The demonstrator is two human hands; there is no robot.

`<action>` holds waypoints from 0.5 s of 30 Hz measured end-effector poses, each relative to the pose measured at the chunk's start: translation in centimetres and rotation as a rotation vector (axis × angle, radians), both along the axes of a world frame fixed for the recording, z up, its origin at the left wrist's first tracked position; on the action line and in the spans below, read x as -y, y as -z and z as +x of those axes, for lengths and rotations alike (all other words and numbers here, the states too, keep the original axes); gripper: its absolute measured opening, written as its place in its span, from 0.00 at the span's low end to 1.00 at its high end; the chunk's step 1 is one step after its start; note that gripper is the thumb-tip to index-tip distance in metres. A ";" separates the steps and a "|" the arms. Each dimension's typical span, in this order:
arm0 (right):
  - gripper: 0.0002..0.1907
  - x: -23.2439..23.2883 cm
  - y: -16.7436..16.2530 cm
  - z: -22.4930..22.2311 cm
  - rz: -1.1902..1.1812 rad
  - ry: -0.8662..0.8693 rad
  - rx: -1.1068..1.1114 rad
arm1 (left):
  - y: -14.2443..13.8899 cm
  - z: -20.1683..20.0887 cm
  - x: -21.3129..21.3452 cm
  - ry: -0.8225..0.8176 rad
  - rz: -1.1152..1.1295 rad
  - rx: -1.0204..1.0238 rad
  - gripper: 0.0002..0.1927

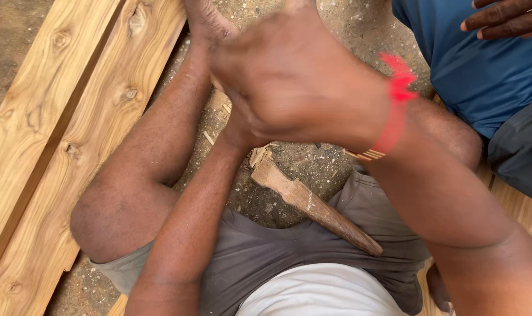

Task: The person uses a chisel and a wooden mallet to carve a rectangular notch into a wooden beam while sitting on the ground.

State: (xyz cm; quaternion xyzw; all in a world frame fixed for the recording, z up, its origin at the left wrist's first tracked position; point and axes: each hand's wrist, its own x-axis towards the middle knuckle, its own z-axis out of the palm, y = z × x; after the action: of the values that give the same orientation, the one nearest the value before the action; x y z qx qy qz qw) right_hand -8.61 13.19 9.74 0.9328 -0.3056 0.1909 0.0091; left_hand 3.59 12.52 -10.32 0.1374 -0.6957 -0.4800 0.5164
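**Over the lap: both hands stacked, tool handle below**

Between our knees, low over the sandy ground (312, 167), we had both hands bunched together. Right hand (295, 82) was on top and motion-blurred, its fingers curled tight into a fist; we couldn't tell what, if anything, it was pinching. Left hand (242, 131) sat mostly hidden under it, so its finger state was not readable.

Wooden tool handle (315, 205) lay just below the hands, angled from near the left wrist down across our grey shorts (266, 251). Top end looked splintered. Whether the left hand touched it was hidden.

Judgement on doing it well: keep the lower hand steady, keep the upper hand's motion short and square, watch the splintered end near the fingers.

Counts:
- 2 own hands
- 1 handle
- 2 wooden planks (72, 129) side by side at left, knotty, well apart from the hands
- 1 red wristband (394, 111) on the right wrist
- 1 other person's hand (506, 17) at top right, over a blue garment (482, 70), not touching our work
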 end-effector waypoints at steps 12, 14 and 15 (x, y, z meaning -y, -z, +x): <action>0.10 1.1 0.5 2.3 0.031 0.034 -0.088 | 2.6 1.8 1.3 -0.063 0.047 0.070 0.25; 0.05 0.1 -0.8 1.4 -0.077 -0.014 0.037 | 2.8 1.9 1.2 -0.071 0.012 0.067 0.25; 0.04 0.1 -0.9 1.3 -0.086 -0.025 0.097 | 2.9 1.9 1.1 -0.080 -0.001 0.072 0.25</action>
State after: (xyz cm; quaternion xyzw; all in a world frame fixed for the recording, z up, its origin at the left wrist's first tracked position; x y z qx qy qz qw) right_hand -7.34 13.14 10.61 0.9250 -0.2854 0.2488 0.0321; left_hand 5.54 11.41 -13.22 0.1821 -0.7080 -0.4536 0.5098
